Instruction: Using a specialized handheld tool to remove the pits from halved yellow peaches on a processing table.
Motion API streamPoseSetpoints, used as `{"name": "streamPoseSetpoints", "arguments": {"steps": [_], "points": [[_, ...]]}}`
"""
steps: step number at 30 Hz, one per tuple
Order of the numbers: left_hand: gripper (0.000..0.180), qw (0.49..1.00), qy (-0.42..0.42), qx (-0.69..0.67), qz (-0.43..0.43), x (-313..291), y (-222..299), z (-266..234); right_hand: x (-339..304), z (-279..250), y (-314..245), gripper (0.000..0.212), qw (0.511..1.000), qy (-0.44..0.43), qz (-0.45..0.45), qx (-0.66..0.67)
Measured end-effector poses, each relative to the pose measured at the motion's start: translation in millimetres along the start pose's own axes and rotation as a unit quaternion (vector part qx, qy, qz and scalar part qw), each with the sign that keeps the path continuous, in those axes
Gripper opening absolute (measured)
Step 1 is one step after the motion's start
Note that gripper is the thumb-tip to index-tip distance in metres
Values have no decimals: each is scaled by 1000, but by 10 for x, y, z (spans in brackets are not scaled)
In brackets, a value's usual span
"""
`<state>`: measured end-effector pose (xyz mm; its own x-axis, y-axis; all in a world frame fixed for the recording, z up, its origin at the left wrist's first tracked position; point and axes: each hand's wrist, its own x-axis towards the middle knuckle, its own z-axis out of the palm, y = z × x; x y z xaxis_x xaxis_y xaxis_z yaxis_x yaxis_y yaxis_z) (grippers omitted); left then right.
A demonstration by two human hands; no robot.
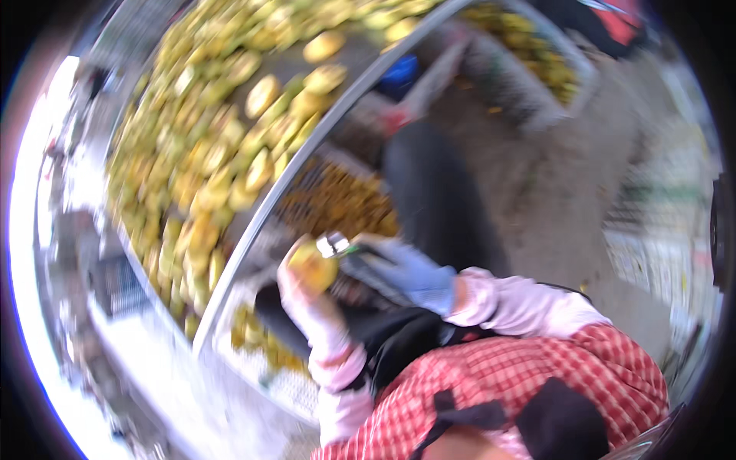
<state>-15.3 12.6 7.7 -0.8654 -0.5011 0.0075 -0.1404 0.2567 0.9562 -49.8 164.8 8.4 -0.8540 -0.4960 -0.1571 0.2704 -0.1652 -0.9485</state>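
Note:
My left hand (290, 282), in what looks like a pale glove, is closed around a round yellow piece of fruit (313, 270) held over my lap. My right hand (410, 274) wears a blue glove and grips a small hand tool with a shiny metal head (333, 244); a bit of green shows near its dark handle. The metal head meets the upper right edge of the fruit. Motion blur hides whether it cuts in, and the tool's exact kind cannot be made out.
A metal-rimmed table (280, 188) at the left carries many yellow-green fruit halves (203, 165). Below its edge sits a container of yellow-brown pieces (337, 199). A white crate of yellow pieces (529, 100) stands far right, a blue object (399, 75) beside it. Stacked pale crates (663, 222) line the right.

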Motion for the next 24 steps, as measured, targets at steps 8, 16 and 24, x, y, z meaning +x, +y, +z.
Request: {"name": "streamPoseSetpoints", "arguments": {"steps": [8,16,24], "points": [[50,974,33,-218,-54,-99,63,67,-28,190,250,18,945,-23,-188,-268],[39,987,64,-149,10,-147,-29,67,-92,259,315,22,920,-22,-260,-292],[38,975,35,-217,-16,-223,126,33,-178,311,320,26,848,-41,-379,-370]]}}
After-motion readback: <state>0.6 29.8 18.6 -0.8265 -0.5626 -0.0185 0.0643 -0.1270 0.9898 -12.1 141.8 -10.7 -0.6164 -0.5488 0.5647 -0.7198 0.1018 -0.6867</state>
